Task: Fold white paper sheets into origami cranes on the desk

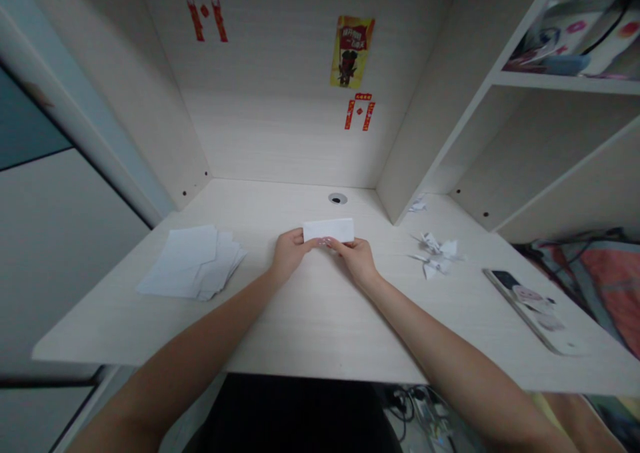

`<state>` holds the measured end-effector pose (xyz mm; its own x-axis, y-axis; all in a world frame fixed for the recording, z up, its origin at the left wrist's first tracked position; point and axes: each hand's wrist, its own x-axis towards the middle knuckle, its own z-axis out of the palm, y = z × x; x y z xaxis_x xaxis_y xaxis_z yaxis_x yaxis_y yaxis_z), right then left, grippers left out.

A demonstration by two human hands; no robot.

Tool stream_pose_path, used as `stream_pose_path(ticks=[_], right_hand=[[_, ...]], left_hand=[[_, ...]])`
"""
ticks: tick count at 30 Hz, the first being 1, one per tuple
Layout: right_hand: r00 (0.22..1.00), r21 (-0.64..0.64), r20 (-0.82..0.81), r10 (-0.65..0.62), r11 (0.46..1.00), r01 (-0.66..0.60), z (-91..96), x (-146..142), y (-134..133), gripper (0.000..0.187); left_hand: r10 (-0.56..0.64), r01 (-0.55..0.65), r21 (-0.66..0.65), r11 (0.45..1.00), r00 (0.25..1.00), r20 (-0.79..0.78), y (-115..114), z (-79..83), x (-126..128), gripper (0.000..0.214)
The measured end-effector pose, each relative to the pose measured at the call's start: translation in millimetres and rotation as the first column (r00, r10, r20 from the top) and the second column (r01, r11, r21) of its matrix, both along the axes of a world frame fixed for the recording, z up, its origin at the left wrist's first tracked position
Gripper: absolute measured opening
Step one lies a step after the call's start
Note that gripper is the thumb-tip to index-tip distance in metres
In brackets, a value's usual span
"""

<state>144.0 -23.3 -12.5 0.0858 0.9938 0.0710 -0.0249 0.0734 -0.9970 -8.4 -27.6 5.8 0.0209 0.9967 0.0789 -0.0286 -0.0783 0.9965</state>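
Between my two hands is a folded sheet of white paper (329, 229), a narrow rectangle with its long side running left to right. My left hand (291, 252) grips its left end, the thumb along the near edge and the fingers behind. On the right end, my right hand (357, 256) closes in the same way. Both thumb tips meet near the middle of the near edge. Left of my hands lies a loose stack of white paper sheets (183, 263). To the right sit several small folded white paper pieces (436, 253).
The pale desk (320, 333) has a round cable hole (337, 198) near its back panel. A phone (533, 310) in a decorated case lies at the right. An upright shelf divider (425, 166) stands behind the folded pieces. Cables (405, 406) hang below the desk edge.
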Motion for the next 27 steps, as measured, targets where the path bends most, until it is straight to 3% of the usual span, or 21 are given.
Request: stream_pose_path(ticks=[10,27], right_hand=[[0.997,-0.010,0.038,-0.068,0.998,0.069,3.4,2.5,3.7,0.038],[0.989,0.047,-0.102,0.103,0.994,-0.099,-3.8,5.8,10.0,0.047]], left_hand=[[0.037,-0.037,-0.025,0.999,0.999,-0.013,0.8,-3.4,0.2,0.037],[0.098,-0.098,-0.026,0.995,0.995,-0.006,4.7,-2.6,-4.2,0.039]])
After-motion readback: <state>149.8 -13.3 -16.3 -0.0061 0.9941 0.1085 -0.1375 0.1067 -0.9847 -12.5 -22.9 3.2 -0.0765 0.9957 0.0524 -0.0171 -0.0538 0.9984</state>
